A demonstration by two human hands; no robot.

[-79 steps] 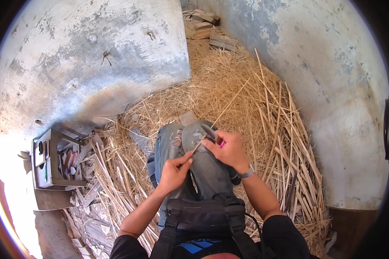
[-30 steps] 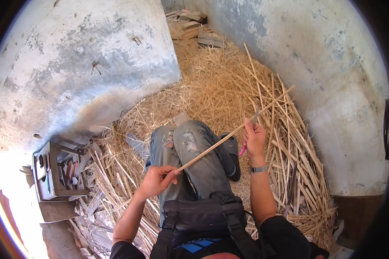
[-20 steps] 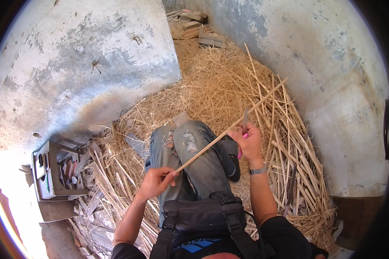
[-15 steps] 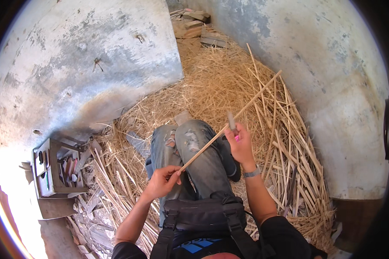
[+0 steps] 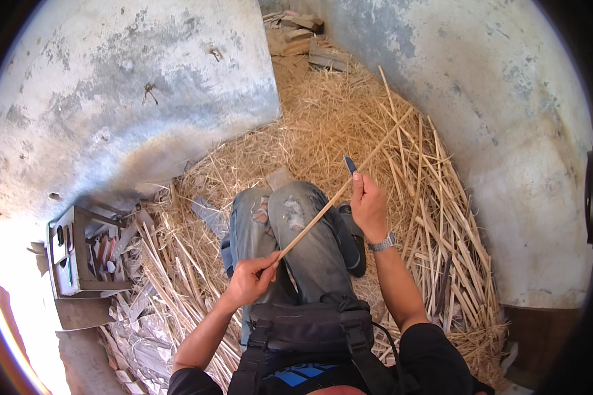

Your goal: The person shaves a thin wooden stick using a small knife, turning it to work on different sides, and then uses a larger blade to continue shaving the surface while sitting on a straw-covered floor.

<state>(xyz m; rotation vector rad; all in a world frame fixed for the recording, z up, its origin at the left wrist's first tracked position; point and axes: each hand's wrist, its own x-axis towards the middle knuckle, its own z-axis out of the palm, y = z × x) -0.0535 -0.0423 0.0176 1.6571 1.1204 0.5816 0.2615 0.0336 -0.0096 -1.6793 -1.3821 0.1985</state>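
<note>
Left hand is closed tight around the near end of a long thin stick, just over the left knee. From there the stick is held slanting up and to the far right, over the torn blue jeans and on toward the straw. Right hand is wrapped around the handle of a small knife, and the dark blade is seen poking up above the fingers, right against the stick. A grey watch is worn on that wrist. Straw and more cut sticks are spread over the ground on the far and right sides, between two rough grey walls. An open box of tools is set on the ground at the left, well apart from both hands. Some things could go wrong, as far as can be judged. The blade is close to the knees, so a leg could be cut if the knife slips off the stick. The stick is thin, so it could be snapped or split if the knife is pushed too hard. The stick could also be pulled out of the left hand if the grip is let loose. Which way the sharp edge is turned cannot be told.
</note>
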